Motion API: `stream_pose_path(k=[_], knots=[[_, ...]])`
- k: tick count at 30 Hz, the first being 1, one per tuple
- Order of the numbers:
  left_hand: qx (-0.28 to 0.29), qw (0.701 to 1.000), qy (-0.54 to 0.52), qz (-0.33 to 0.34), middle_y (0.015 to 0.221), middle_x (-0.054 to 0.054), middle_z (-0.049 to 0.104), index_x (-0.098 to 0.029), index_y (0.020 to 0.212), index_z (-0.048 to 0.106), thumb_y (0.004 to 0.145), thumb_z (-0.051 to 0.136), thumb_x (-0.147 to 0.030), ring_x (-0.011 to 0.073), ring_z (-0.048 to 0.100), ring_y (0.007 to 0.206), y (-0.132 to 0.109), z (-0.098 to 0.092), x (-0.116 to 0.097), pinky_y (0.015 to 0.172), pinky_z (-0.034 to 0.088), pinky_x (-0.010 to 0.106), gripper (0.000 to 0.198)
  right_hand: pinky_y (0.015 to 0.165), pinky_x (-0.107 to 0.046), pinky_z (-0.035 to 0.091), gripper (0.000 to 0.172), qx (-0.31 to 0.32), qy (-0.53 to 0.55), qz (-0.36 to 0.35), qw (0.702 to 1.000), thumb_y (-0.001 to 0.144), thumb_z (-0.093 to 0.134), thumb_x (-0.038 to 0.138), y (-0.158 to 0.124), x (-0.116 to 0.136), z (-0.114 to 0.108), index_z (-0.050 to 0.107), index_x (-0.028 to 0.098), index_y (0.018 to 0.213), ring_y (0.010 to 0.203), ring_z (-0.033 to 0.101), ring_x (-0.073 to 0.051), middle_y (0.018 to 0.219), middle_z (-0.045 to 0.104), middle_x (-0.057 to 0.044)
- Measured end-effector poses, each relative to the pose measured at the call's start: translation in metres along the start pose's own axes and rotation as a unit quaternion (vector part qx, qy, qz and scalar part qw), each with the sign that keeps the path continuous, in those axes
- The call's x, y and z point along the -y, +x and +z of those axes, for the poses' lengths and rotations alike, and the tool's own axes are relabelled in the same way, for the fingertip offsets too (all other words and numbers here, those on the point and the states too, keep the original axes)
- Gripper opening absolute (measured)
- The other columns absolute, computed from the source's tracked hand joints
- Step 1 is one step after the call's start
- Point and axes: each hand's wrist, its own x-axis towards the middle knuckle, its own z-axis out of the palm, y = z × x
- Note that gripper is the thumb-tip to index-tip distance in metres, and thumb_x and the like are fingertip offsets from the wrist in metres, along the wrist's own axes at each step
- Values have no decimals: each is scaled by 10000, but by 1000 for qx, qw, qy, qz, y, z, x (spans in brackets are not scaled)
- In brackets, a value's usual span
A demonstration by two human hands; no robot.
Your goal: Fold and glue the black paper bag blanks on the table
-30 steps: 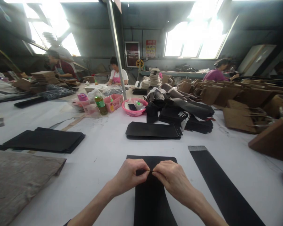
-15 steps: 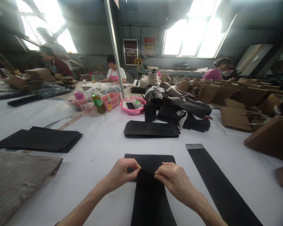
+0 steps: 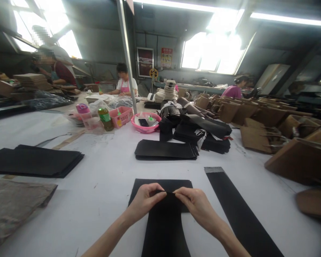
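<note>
From here I see the left hand [image 3: 146, 200] and right hand [image 3: 197, 202] pinching a black strip [image 3: 164, 230] by its end (black sheets [image 3: 147, 183] partly beneath).

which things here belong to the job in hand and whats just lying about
Seemingly in the job:
black strip, pinched by left hand and right hand
black piece beneath it
grey-ended strip, perhaps

Seemingly just lying about:
pink basin
green-labelled bottle
pink basket
</note>
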Motion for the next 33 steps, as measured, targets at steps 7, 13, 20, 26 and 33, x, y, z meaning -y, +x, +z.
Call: stream_pose_path(k=[7,13,20,26,33], knots=[[12,1000,-20,6,652,-19,503,-127,848,648,857,596,-454,96,397,592,0,6,-6,544,305,213,331,641,-237,395,163,-17,-31,-1,999,915,552,312,6,3,1,677,251,830,685,596,-145,743,668,37],[-4,999,27,44,664,-9,514,-136,828,655,916,506,-410,109,410,614,-7,9,-16,565,323,220,325,577,-235,342,216,-23,-32,-3,999,921,530,292,7,11,6,603,223,729,593,514,-119,629,579,50],[-9,999,22,37,687,-8,501,-141,804,628,932,483,-397,109,416,638,-12,4,-14,579,334,216,321,531,-236,328,208,-2,-13,35,999,897,546,307,-4,1,-7,641,223,732,569,499,-121,610,571,45],[13,999,-28,-17,680,-11,475,-138,820,595,929,482,-436,102,400,622,-9,-5,-9,550,308,213,337,623,-246,424,205,-3,46,69,997,900,549,313,-15,-22,-19,666,216,763,683,605,-153,701,659,23],[-15,997,-61,-43,666,-29,401,-141,781,552,925,486,-452,92,331,617,-4,-6,-2,544,283,205,349,854,-305,492,290,-72,183,109,974,908,548,434,-18,-50,-38,660,207,1051,895,663,-191,973,706,-40]])
